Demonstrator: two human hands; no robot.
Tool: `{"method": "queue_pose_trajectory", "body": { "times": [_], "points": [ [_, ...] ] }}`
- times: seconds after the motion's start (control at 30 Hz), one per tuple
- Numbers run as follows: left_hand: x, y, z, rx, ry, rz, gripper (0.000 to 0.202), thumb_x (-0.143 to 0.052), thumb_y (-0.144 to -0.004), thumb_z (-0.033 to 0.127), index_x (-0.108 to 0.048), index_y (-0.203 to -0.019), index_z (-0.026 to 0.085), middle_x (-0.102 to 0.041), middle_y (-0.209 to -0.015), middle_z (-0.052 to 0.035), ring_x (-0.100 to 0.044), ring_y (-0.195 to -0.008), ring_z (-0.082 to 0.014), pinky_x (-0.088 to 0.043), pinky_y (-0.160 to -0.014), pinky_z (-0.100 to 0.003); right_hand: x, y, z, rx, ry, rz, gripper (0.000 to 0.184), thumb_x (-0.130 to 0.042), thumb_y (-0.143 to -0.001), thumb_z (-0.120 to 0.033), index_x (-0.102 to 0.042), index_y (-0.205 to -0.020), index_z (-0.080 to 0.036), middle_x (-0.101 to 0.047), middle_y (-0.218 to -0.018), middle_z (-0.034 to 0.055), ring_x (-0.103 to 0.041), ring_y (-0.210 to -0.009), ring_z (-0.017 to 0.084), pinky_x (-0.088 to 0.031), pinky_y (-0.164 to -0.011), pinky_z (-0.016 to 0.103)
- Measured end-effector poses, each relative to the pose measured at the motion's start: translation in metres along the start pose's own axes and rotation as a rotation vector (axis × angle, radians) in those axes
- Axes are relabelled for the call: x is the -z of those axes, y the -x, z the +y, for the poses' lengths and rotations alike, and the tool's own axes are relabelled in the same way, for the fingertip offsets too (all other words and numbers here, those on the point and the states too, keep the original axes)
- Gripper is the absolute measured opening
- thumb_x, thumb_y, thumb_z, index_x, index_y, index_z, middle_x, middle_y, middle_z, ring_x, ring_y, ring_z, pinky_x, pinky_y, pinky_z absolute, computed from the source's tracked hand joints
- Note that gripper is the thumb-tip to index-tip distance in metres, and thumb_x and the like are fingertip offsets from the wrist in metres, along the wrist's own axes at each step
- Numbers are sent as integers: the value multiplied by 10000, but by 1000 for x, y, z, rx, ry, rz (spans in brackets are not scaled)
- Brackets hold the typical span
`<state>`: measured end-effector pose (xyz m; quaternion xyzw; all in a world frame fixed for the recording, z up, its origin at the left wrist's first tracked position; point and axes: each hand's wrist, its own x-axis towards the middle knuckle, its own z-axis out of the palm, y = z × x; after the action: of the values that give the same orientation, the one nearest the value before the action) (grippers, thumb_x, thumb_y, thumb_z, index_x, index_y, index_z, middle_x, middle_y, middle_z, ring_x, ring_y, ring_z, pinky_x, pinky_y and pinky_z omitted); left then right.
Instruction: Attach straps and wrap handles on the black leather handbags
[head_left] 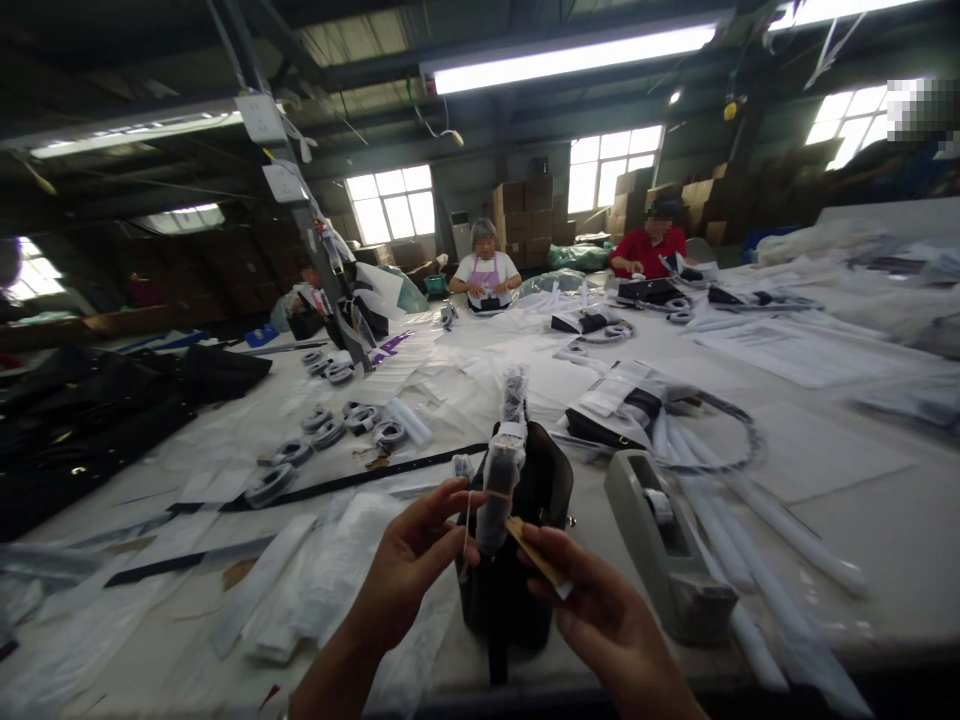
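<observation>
My left hand (412, 560) pinches a thin string at the wrapped handle (501, 470) of a small black handbag (517, 560) that stands upright at the table's near edge. My right hand (592, 610) is closed on a small brown tag (534, 552) beside the handle. The handle is wrapped in clear plastic and white paper and points up and away from me.
A grey tape dispenser (664, 550) sits right of the bag, with long plastic-wrapped straps (757, 520) beyond it. Coiled straps (330, 430) and a black belt (337, 485) lie to the left, dark bags (97, 410) far left. Two people sit across the white table (862, 480).
</observation>
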<state>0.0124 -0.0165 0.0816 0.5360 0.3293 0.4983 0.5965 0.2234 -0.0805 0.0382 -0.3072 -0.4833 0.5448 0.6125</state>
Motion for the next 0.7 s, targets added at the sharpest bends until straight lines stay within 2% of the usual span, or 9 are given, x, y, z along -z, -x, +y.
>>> {"method": "queue_pose_trajectory", "body": {
  "times": [0.1,0.17,0.23,0.3,0.37,0.47,0.53,0.63,0.7],
  "points": [
    [-7,-1,0,-15,-66,33,484,-768,-789,239,-628,-1250,283,-690,-1205,-100,-682,-681,-140,-545,-613,-254,4,-7,3,67,376,129,341,-586,-900,-245,-664,-1229,-290,-701,-1220,78,-689,-1071,252,-607,-865,358],
    [-12,0,0,-6,-84,58,485,-782,-771,263,-638,-1234,265,-696,-1195,-111,-692,-682,-155,-534,-569,-241,11,-11,4,194,628,180,347,-520,-910,-197,-675,-1207,-288,-738,-1133,58,-737,-915,223,-634,-771,324],
    [-15,1,0,10,-103,86,474,-794,-754,280,-656,-1206,247,-718,-1151,-113,-699,-677,-162,-539,-579,-244,20,-13,1,356,859,210,387,-498,-890,-144,-687,-1187,-305,-739,-1126,41,-733,-925,220,-620,-811,332],
    [-17,3,-2,18,-116,103,471,-810,-731,278,-674,-1180,233,-740,-1100,-110,-705,-686,-170,-556,-619,-258,25,-12,-5,508,1031,196,429,-507,-863,-103,-697,-1174,-328,-733,-1141,32,-710,-999,229,-597,-861,344],
    [-18,4,-5,15,-128,112,480,-825,-706,259,-687,-1165,230,-751,-1070,-99,-711,-727,-181,-571,-670,-270,25,-9,-11,613,1114,109,458,-544,-836,-80,-700,-1172,-349,-753,-1078,29,-719,-946,227,-600,-803,334],
    [-19,5,-10,3,-154,124,499,-842,-677,227,-698,-1154,241,-758,-1047,-73,-711,-778,-189,-581,-711,-272,17,-6,-16,636,1013,-16,394,-635,-818,-109,-723,-1120,-346,-772,-970,31,-724,-817,217,-590,-718,321],
    [-20,5,-12,7,-158,124,505,-845,-668,220,-701,-1151,249,-761,-1043,-63,-708,-757,-187,-586,-684,-271,8,-9,-15,546,819,22,256,-684,-829,-164,-749,-1021,-320,-767,-907,35,-712,-786,209,-584,-708,314],
    [-20,4,-13,-4,-155,120,478,-845,-653,204,-722,-1113,245,-773,-999,-54,-705,-726,-195,-593,-693,-298,-5,-19,-15,432,556,88,63,-700,-850,-255,-752,-869,-285,-750,-824,34,-692,-898,232,-575,-816,347],
    [-18,3,-12,-36,-170,122,443,-845,-638,182,-744,-1066,236,-781,-952,-48,-707,-763,-216,-589,-744,-319,-12,-26,-16,382,507,73,82,-675,-872,-287,-746,-832,-272,-753,-835,39,-670,-1011,254,-545,-912,379]
  ]
}}
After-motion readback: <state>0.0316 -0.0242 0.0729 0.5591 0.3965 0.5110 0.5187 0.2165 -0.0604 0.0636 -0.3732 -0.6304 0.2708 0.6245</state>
